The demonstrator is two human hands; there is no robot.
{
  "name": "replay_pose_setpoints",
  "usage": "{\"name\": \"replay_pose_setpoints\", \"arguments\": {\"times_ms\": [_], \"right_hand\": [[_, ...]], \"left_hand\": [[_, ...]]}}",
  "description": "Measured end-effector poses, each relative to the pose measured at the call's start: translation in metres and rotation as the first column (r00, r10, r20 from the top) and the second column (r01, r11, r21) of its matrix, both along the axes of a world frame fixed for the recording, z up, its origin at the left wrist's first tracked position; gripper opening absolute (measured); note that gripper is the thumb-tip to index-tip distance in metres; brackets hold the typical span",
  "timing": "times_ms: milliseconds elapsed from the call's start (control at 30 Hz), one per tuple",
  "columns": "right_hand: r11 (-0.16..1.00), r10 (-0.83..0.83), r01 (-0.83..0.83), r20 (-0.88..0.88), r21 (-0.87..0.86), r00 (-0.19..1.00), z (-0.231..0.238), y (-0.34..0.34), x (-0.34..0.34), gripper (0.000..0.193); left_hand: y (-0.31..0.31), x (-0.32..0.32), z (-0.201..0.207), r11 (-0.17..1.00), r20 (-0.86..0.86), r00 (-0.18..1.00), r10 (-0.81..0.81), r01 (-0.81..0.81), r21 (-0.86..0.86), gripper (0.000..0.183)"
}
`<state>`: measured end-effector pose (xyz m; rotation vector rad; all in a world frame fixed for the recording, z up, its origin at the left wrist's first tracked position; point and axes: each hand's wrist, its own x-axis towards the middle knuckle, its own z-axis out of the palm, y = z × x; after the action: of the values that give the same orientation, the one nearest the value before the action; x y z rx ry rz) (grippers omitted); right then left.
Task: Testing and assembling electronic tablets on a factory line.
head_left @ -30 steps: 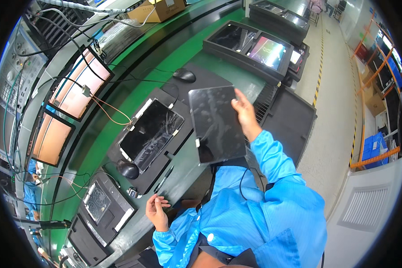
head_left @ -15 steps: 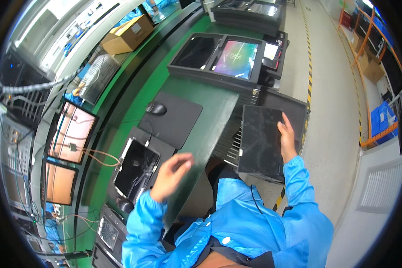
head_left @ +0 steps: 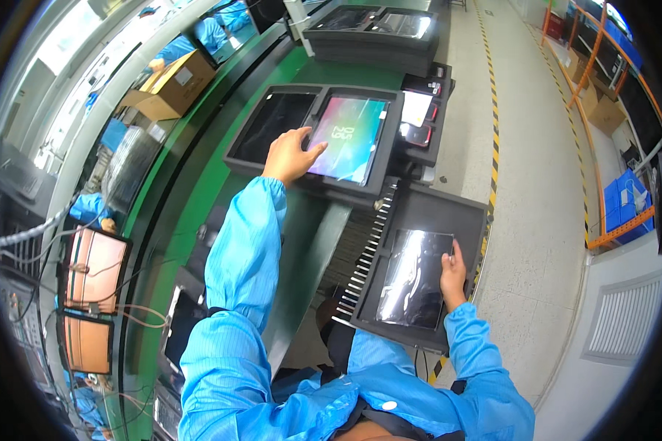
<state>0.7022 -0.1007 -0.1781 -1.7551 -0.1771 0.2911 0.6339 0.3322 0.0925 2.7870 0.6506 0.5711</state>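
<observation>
My left hand (head_left: 293, 156) reaches out over a black foam tray (head_left: 237, 153) on the green bench, its thumb and fingers apart at the left edge of a tablet (head_left: 349, 140) with a lit, multicoloured screen. Whether the fingertips touch it, I cannot tell. Beside that, in the tray's left compartment, lies a tablet with a dark screen (head_left: 276, 123). On my right side, my right hand (head_left: 454, 275) grips the right edge of another dark, glossy tablet (head_left: 412, 279), fingers partly hidden beyond its edge. This tablet lies over a black tray (head_left: 449, 213).
Smaller devices (head_left: 417, 110) sit in a dark holder right of the foam tray. Stacked black trays (head_left: 368, 51) stand farther back. A cardboard box (head_left: 171, 84), monitors (head_left: 94, 268) and cables line the left. To the right run a striped floor line (head_left: 494, 147) and an orange rack (head_left: 577, 95).
My left hand has moved forward from above the near bench to the lit tablet. My right hand has lowered the dark tablet toward the black tray beside the bench.
</observation>
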Motion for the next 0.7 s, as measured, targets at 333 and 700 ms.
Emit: {"name": "replay_pose_setpoints", "arguments": {"times_ms": [333,700], "right_hand": [[1.000,0.028,-0.028,-0.034,0.014,0.999,0.021,0.007,-0.005,0.053],[0.998,0.045,-0.043,-0.025,0.053,0.999,-0.010,-0.007,-0.001,0.053]], "left_hand": [[0.012,0.068,0.005,0.984,-0.396,0.901,0.176,-0.166,0.061,0.120],[0.034,0.083,0.012,0.652,0.070,0.981,0.181,-0.067,-0.755,0.057]]}}
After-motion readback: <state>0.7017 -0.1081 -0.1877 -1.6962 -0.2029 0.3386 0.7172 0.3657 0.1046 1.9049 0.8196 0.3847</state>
